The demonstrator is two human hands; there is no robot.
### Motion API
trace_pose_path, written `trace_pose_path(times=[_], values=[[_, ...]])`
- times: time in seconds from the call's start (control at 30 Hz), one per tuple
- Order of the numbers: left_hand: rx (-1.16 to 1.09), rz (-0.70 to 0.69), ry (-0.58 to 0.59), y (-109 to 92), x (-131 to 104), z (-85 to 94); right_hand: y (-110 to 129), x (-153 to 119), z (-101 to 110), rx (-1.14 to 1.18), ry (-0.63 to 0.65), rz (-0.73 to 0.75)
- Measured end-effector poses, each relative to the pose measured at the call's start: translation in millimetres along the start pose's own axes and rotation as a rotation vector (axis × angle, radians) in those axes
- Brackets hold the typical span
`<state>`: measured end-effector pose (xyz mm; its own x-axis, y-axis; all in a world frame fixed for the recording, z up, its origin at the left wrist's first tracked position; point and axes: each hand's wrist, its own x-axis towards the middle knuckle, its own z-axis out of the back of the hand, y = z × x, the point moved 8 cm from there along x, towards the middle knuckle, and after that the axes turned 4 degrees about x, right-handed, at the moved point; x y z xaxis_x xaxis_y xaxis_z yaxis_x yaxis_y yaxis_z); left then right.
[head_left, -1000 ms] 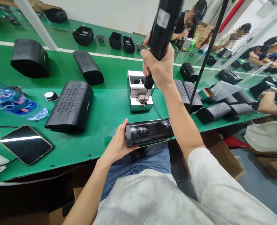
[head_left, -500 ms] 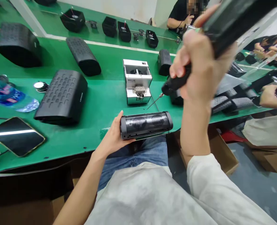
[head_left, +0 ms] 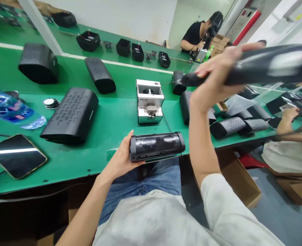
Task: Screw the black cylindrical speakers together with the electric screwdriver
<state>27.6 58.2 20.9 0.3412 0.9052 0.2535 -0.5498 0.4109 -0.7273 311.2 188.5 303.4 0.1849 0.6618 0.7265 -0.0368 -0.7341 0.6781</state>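
My left hand (head_left: 122, 155) grips the left end of a black speaker body (head_left: 157, 146) at the table's front edge. Two round perforated patches show on its upper face. Raised at the upper right, my right hand (head_left: 217, 77) is wrapped round a black electric screwdriver (head_left: 265, 65), blurred by motion. The tool lies nearly level, its thin bit pointing left above the table. Between the hands and the far side stands a white screw-feeding machine (head_left: 150, 101), touched by neither hand.
On the green table (head_left: 115, 123) lie a large black speaker (head_left: 71, 114), a phone (head_left: 17, 156) and a water bottle (head_left: 12, 107) at left. More speakers (head_left: 229, 127) lie at right. A person (head_left: 195, 36) works at the back; another person's hand (head_left: 289, 116) is at far right.
My right hand has swung the screwdriver from pointing down to nearly level. The bit has moved up, away from the speaker body. My left hand keeps its hold. The camera view has shifted.
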Motion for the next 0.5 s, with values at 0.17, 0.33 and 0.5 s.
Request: trace_pose_path(times=[0.17,0.33,0.5], values=[[-0.017,0.008,0.009,-1.0,-1.4,-2.0,-3.1,-1.4,-35.1,-0.023,-0.267,0.282],[-0.032,-0.009,0.023,-1.5,0.3,-3.0,19.2,-7.5,-51.6,0.052,-0.137,0.251],[-0.048,-0.006,0.029,0.0,0.0,-3.9,-26.8,-14.5,-87.9,-0.058,0.023,0.017]])
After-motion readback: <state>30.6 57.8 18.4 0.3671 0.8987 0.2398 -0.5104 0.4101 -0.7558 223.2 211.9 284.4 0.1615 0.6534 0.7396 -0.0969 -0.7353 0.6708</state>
